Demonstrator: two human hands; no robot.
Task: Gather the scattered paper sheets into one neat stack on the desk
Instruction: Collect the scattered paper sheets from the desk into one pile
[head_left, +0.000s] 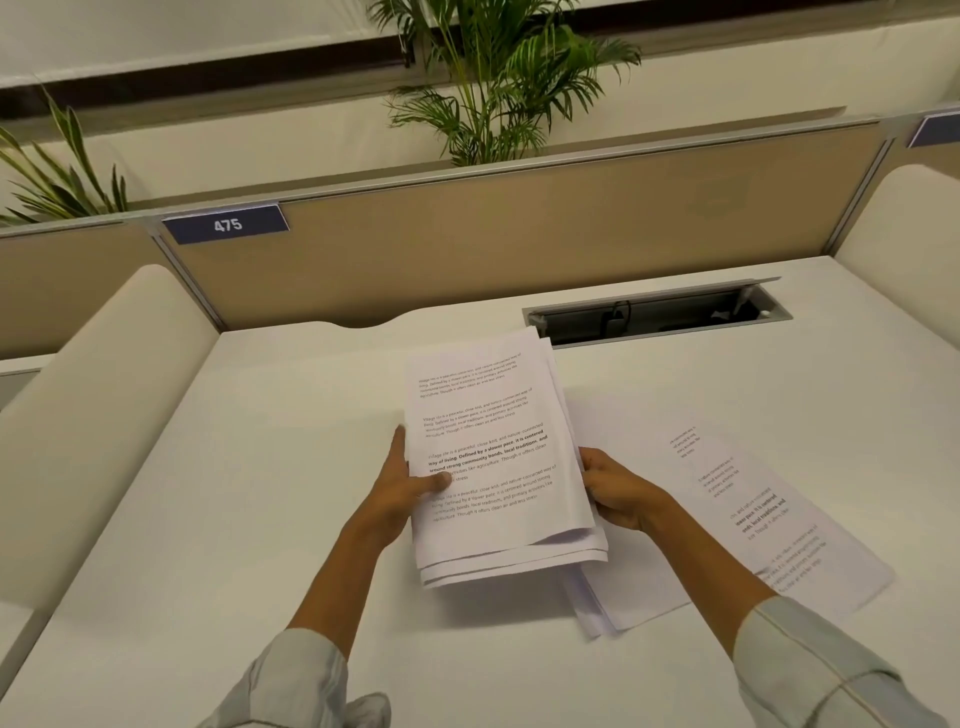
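A bundle of printed white paper sheets (493, 457) is held above the white desk (260, 493), its edges uneven at the bottom. My left hand (405, 488) grips its left edge, thumb on the top page. My right hand (618, 488) grips its right edge. To the right, more printed sheets (737, 519) lie flat on the desk, overlapping, text upside down to me, partly hidden under my right forearm and the held bundle.
An open cable tray (660, 312) is cut into the desk behind the bundle. A tan partition (467, 244) with a label "475" (226, 224) closes off the back. Padded side dividers stand left and right. Plants rise behind the partition.
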